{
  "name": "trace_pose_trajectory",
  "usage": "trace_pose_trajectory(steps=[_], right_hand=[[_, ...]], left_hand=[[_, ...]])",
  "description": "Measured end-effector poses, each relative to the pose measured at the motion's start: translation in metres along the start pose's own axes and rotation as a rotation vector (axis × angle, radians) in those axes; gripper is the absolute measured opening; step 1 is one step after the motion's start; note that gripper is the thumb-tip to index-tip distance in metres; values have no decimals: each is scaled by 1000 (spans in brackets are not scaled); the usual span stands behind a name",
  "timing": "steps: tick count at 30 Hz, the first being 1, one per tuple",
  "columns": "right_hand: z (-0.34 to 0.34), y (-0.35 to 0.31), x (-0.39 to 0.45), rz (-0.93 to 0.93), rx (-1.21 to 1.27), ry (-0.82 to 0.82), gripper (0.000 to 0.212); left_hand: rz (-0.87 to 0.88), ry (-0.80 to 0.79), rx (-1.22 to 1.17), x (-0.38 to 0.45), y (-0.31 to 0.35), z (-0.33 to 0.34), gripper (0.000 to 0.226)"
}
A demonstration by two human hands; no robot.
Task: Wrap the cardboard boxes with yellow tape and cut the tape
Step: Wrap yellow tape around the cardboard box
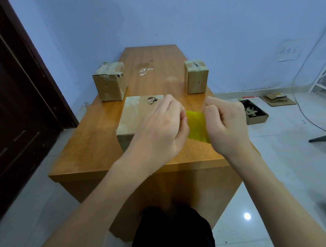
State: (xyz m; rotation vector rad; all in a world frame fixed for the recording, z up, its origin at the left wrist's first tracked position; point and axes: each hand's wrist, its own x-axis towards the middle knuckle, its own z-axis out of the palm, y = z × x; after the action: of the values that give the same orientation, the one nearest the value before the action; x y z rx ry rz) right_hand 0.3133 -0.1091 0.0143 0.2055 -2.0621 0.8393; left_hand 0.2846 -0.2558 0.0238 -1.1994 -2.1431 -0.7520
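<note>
Both hands are closed on a short strip of yellow tape (197, 126), the left hand (163, 126) pinching one end and the right hand (226, 122) the other. Its length runs left-right, just right of the nearest cardboard box (134, 115) on the counter (89, 144), left hand nearer.

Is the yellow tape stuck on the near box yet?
Cannot tell; the yellow tape stretches between left hand and right hand.

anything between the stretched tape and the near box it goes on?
Nothing visible. The yellow tape is pinched between left hand and right hand, just right of the near box; only the left hand overlaps that box.
</note>
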Motion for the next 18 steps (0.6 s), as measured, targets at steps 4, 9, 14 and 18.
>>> trace_pose_trajectory(steps=[4, 9, 14, 18], right_hand=[[0, -1, 2, 27, 71, -2, 31], [-5, 2, 3, 60, 125, 41, 29], [0, 1, 1, 11, 83, 45, 30], [3, 1, 0, -12, -7, 35, 29]], left_hand=[[-43, 44, -28, 2, -2, 1, 11], [-72, 92, -162, -1, 10, -18, 8], [-158, 177, -144, -2, 14, -10, 24], [-213, 179, -145, -7, 11, -5, 15]])
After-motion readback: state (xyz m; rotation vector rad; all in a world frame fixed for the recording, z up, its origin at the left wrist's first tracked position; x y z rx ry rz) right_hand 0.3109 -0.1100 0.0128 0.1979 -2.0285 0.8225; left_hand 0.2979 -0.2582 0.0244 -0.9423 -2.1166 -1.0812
